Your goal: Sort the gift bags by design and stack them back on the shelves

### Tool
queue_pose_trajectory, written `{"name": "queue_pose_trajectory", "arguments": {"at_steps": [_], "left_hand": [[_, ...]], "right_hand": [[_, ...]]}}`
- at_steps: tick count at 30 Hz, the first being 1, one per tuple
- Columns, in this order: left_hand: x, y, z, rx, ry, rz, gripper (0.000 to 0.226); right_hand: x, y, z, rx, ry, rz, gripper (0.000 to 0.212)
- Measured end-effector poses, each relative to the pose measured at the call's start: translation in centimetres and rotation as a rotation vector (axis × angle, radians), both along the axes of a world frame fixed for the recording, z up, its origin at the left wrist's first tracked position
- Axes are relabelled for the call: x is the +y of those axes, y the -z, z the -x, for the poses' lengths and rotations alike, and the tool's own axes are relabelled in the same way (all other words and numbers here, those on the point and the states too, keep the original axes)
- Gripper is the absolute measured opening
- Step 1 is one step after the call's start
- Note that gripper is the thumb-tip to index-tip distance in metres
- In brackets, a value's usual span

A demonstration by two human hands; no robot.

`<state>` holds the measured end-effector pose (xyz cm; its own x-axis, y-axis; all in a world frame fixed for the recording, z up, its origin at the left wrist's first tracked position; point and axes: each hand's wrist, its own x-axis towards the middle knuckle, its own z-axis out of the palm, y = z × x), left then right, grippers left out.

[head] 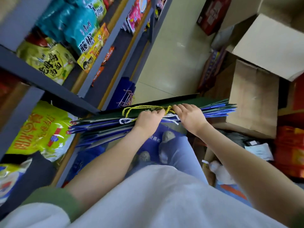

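Note:
A thick stack of flat gift bags (102, 124) stands on edge in front of me, dark green ones at the far side and blue ones nearer, with yellow and white cord handles on top. My left hand (148, 119) grips the top edges among the cords. My right hand (189, 114) lies curled over the top edges just to the right, fingers on the yellow cord. More blue gift bags (123, 94) lie on the low shelf at left. Another blue bag (153, 145) lies on the floor under the stack.
Grey metal shelves (49, 86) at left hold noodle packs and snack bags. Cardboard boxes (256, 96) and red cartons (289, 152) crowd the right side. Pale floor tiles (172, 63) stretch ahead between shelves and boxes.

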<state>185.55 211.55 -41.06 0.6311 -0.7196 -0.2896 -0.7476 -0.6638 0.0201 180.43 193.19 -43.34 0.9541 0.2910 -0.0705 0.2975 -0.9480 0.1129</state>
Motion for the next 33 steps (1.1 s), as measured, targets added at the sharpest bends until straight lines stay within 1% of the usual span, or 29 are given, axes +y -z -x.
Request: {"name": "queue_pose_trajectory", "arguments": {"at_steps": [7, 9, 12, 15, 17, 18, 20, 21, 23, 24, 26, 27, 29, 31, 33], "left_hand": [[-1.9, -0.4, -5.3, 0.019, -0.104, 0.006, 0.039], [-3.2, -0.5, -7.3, 0.029, -0.13, -0.007, 0.041], [-5.9, -0.7, -10.7, 0.027, -0.171, -0.041, 0.038], [-9.5, -0.4, -14.7, 0.015, -0.185, -0.081, 0.041], [-12.0, -0.6, -17.0, 0.025, -0.2, -0.11, 0.039], [-13.2, -0.8, -18.1, 0.028, -0.207, -0.118, 0.038], [-15.1, -0.8, -20.3, 0.015, -0.222, -0.123, 0.039], [-16.0, -0.8, -21.3, -0.027, -0.225, -0.07, 0.037], [-17.3, -0.9, -22.9, -0.183, -0.199, 0.034, 0.024], [-17.7, -0.9, -23.7, -0.215, -0.179, 0.066, 0.018], [-18.0, -0.5, -24.7, -0.232, -0.199, 0.1, 0.024], [-18.0, -0.5, -24.8, -0.247, -0.226, 0.105, 0.026], [-18.4, -0.6, -25.1, -0.219, -0.258, 0.125, 0.025], [-18.7, -0.2, -25.7, -0.17, -0.295, 0.149, 0.028], [-19.1, 0.0, -26.7, -0.127, -0.335, 0.137, 0.024]], "right_hand": [[-2.3, -1.4, -7.4, 0.086, -0.122, 0.061, 0.051], [-3.4, -2.1, -10.3, 0.107, -0.154, 0.071, 0.056], [-5.9, -3.0, -14.8, 0.143, -0.209, 0.097, 0.065], [-9.4, -2.5, -19.6, 0.172, -0.289, 0.154, 0.075], [-11.8, -2.3, -22.5, 0.196, -0.306, 0.16, 0.082], [-12.9, -2.2, -23.7, 0.226, -0.305, 0.168, 0.082], [-14.7, -2.6, -25.9, 0.317, -0.313, 0.179, 0.07], [-15.6, -2.8, -26.9, 0.34, -0.319, 0.169, 0.062], [-16.9, -3.5, -28.8, 0.354, -0.329, 0.166, 0.053], [-17.5, -3.8, -29.6, 0.328, -0.344, 0.168, 0.052], [-18.2, -4.2, -31.1, 0.285, -0.402, 0.153, 0.056], [-18.5, -4.1, -31.8, 0.255, -0.439, 0.182, 0.058], [-18.8, -3.3, -33.2, 0.241, -0.468, 0.225, 0.061], [-19.2, -2.7, -34.7, 0.237, -0.51, 0.176, 0.066], [-19.6, -2.1, -36.2, 0.261, -0.523, 0.191, 0.069]]}}
